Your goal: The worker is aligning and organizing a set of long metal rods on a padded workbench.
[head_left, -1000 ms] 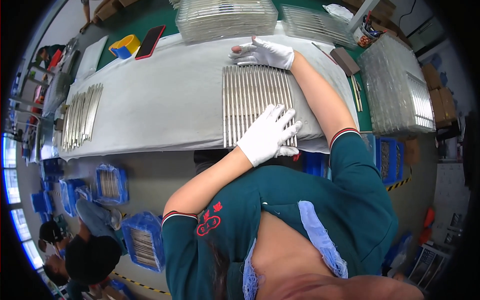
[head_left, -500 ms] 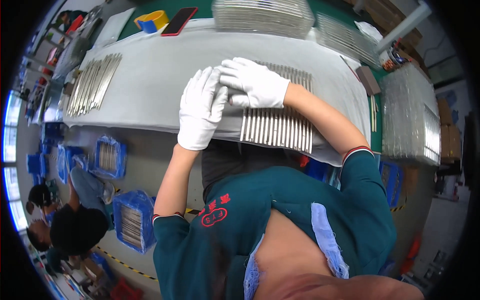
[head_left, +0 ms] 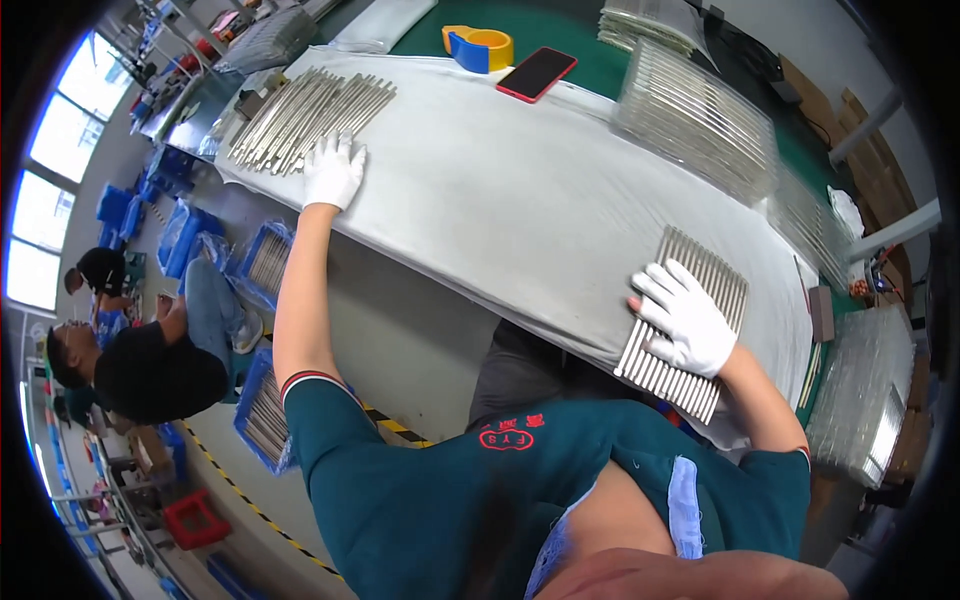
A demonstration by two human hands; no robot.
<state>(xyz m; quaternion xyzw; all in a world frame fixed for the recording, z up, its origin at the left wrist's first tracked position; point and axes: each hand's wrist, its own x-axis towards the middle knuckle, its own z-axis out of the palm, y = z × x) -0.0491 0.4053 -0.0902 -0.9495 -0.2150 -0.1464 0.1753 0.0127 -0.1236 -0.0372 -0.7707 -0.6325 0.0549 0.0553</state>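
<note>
A red phone lies beside a yellow-and-blue tape dispenser on green matting.

White gloves, silver metal rods, grey table cover, red phone, yellow-blue tape dispenser

Green bench, grey cloth, two metal-rod rows, tape dispenser, red phone, clear trays
</note>
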